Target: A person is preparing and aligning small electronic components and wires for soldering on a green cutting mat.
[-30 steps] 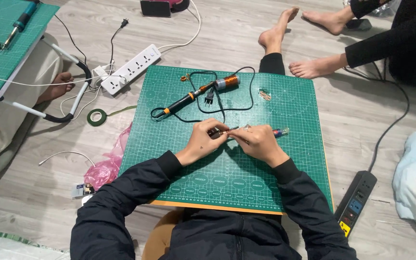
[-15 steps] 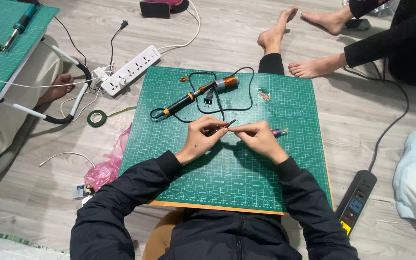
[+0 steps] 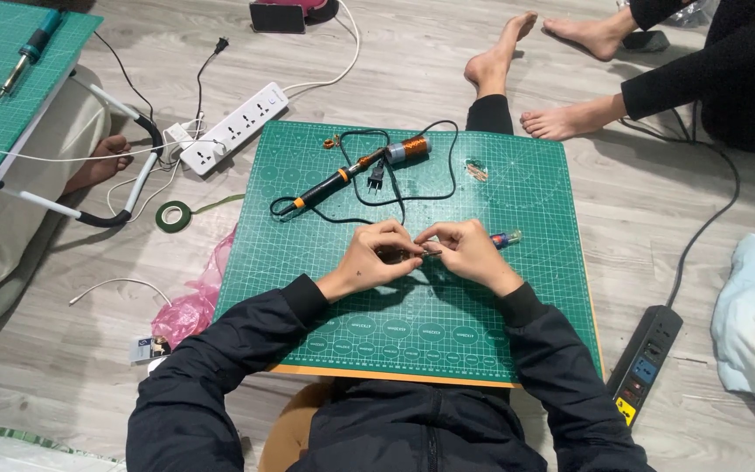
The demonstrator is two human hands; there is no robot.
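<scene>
Pinching thin metal piece (image 3: 419,253), both hands

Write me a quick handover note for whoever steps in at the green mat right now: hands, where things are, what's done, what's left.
Left hand: over mid-mat, fingertips pinching one end of a thin wire-like piece.
Right hand: pinching the other end; the hands meet. A small pen-like tool sticks out past it.
Soldering iron: lying untouched at the top of the mat, its cord looped there, plug on the mat, not in the power strip.
Tape roll: on the floor, left of the mat.
Done: piece in hand.
Left: too small to judge; no soldering under way.
</scene>
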